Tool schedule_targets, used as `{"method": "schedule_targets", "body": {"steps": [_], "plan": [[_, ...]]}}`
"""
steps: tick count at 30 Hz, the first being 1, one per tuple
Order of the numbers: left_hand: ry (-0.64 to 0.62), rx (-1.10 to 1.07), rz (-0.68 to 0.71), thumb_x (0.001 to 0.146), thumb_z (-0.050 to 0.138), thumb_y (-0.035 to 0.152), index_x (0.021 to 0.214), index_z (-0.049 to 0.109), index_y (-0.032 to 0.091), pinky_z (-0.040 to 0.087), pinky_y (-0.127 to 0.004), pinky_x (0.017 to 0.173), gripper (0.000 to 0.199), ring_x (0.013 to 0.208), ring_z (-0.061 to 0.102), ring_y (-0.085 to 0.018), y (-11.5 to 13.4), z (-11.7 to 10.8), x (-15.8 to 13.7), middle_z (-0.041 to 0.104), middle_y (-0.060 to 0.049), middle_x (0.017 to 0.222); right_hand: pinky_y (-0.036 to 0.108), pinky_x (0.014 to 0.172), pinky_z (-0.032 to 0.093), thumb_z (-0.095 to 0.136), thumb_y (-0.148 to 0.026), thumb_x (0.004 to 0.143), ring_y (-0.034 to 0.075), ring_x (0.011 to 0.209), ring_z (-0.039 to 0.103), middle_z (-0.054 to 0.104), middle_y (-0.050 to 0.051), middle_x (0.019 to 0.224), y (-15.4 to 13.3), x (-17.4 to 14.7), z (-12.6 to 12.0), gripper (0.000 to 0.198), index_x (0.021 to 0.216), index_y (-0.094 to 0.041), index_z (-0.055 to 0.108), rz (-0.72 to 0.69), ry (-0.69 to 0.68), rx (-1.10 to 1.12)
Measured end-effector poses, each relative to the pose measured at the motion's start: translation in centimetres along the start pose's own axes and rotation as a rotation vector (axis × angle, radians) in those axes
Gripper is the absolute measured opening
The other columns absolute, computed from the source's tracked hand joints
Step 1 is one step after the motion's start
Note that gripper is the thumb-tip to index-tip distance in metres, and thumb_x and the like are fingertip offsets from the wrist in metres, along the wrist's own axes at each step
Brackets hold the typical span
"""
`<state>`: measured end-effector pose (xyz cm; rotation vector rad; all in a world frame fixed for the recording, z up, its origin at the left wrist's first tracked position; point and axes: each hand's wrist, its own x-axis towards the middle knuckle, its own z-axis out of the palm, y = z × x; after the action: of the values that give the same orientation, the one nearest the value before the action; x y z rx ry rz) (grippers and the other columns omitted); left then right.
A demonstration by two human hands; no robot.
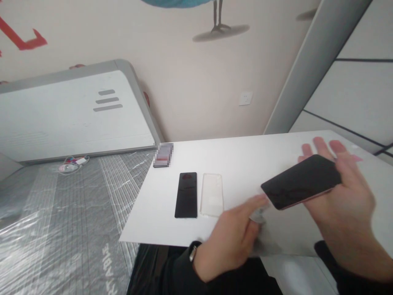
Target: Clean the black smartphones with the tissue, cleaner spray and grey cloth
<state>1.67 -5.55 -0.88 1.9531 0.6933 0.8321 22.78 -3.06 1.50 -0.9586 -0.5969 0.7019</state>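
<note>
As you look from the left, a black phone [186, 195] and a clear case [211, 194] lie flat side by side on the white surface [245, 159], both with their long axis pointing away from you, well apart from your hands. Your left hand [231, 241] is low at the near edge, its fingers stretched toward the lower left corner of the dark phone [302, 180] and pinching something small and pale there; what it is, I cannot tell because of blur. Your right hand [344, 192] is the one that carries this phone: it grips it from below, palm up, fingers [321, 144] showing behind. The phone is above the surface, tilted, its long axis running from lower left to upper right.
</note>
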Motion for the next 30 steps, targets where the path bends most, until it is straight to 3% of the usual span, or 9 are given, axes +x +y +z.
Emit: {"method": "schedule_targets", "body": {"steps": [3, 5, 6, 8, 10, 14, 18, 25, 30], "plan": [[0.399, 0.212, -0.063, 0.108, 0.030, 0.031, 0.138, 0.062, 0.021, 0.045, -0.045, 0.117, 0.045, 0.135, 0.059, -0.026, -1.2, -4.1, 0.4, 0.065, -0.012, 0.140, 0.039, 0.128, 0.030, 0.059, -0.041, 0.099, 0.022, 0.152, 0.039, 0.061, -0.018, 0.145, -0.9, 0.7, -1.4, 0.019, 0.100, -0.052, 0.075, -0.049, 0.022, -0.063], [0.466, 0.504, -0.112, 0.109, 0.025, 0.031, 0.142, 0.058, 0.019, 0.046, -0.046, 0.113, 0.048, 0.130, 0.059, -0.026, -2.7, -6.2, 0.8, 0.063, -0.015, 0.134, 0.037, 0.127, 0.031, 0.061, -0.041, 0.098, 0.022, 0.151, 0.040, 0.062, -0.016, 0.144, -0.9, 0.6, -1.7, 0.017, 0.096, -0.049, 0.076, -0.017, 0.067, -0.044], [0.385, 0.664, -0.130, 0.109, 0.024, 0.029, 0.144, 0.055, 0.017, 0.049, -0.046, 0.108, 0.048, 0.123, 0.062, -0.025, -3.5, -6.8, 0.8, 0.065, -0.015, 0.128, 0.038, 0.127, 0.032, 0.061, -0.041, 0.098, 0.022, 0.150, 0.042, 0.063, -0.014, 0.143, -0.5, 0.5, -1.7, 0.016, 0.095, -0.047, 0.076, 0.013, 0.083, -0.023], [0.231, 0.738, -0.136, 0.106, 0.040, 0.026, 0.129, 0.066, 0.018, 0.052, -0.044, 0.103, 0.035, 0.112, 0.066, -0.025, -5.1, -7.2, 0.6, 0.071, -0.011, 0.114, 0.040, 0.128, 0.032, 0.062, -0.039, 0.097, 0.024, 0.148, 0.045, 0.064, -0.010, 0.143, 0.4, 0.2, -1.5, 0.015, 0.094, -0.043, 0.076, 0.065, 0.099, 0.016], [0.139, 0.790, -0.138, 0.100, 0.056, 0.023, 0.115, 0.072, 0.021, 0.048, -0.049, 0.109, 0.022, 0.119, 0.064, -0.028, -6.2, -6.8, 0.0, 0.071, -0.010, 0.121, 0.044, 0.128, 0.031, 0.063, -0.037, 0.095, 0.027, 0.146, 0.048, 0.065, -0.005, 0.142, 1.5, 0.0, -0.9, 0.013, 0.094, -0.039, 0.075, 0.083, 0.085, 0.024], [0.173, 0.950, -0.209, 0.091, 0.069, 0.024, 0.137, 0.056, 0.011, 0.031, -0.065, 0.119, 0.049, 0.145, 0.042, -0.042, -6.9, -6.0, -0.7, 0.045, -0.025, 0.157, 0.049, 0.123, 0.038, 0.067, -0.041, 0.089, 0.032, 0.139, 0.055, 0.068, 0.003, 0.137, 2.7, 0.1, 0.8, 0.014, 0.094, -0.031, 0.076, 0.120, -0.025, -0.074], [0.141, 1.092, -0.259, 0.092, 0.071, 0.030, 0.121, 0.060, 0.008, 0.031, -0.064, 0.118, 0.038, 0.145, 0.038, -0.044, -6.9, -6.1, 0.0, 0.054, -0.024, 0.143, 0.046, 0.111, 0.050, 0.068, -0.049, 0.089, 0.031, 0.128, 0.064, 0.070, 0.005, 0.132, 3.2, 1.4, 2.8, 0.022, 0.095, -0.030, 0.077, 0.222, -0.259, -0.138], [0.030, 0.979, -0.235, 0.095, 0.058, 0.016, 0.104, 0.060, 0.015, 0.048, -0.054, 0.096, 0.009, 0.114, 0.057, -0.035, -7.4, -5.4, 2.3, 0.066, -0.015, 0.111, 0.039, 0.088, 0.062, 0.074, -0.037, 0.083, 0.026, 0.103, 0.073, 0.078, 0.007, 0.114, 6.5, 5.1, 4.9, 0.015, 0.089, -0.024, 0.078, 0.481, -0.497, -0.105], [-0.038, 0.788, -0.199, 0.091, 0.046, 0.002, 0.097, 0.058, 0.019, 0.053, -0.038, 0.081, 0.021, 0.086, 0.064, -0.025, -7.2, -5.3, 4.0, 0.066, -0.008, 0.094, 0.038, 0.084, 0.061, 0.076, -0.035, 0.082, 0.024, 0.092, 0.074, 0.078, 0.008, 0.109, 7.4, 6.7, 5.0, 0.014, 0.089, -0.022, 0.078, 0.503, -0.532, -0.126]]}}
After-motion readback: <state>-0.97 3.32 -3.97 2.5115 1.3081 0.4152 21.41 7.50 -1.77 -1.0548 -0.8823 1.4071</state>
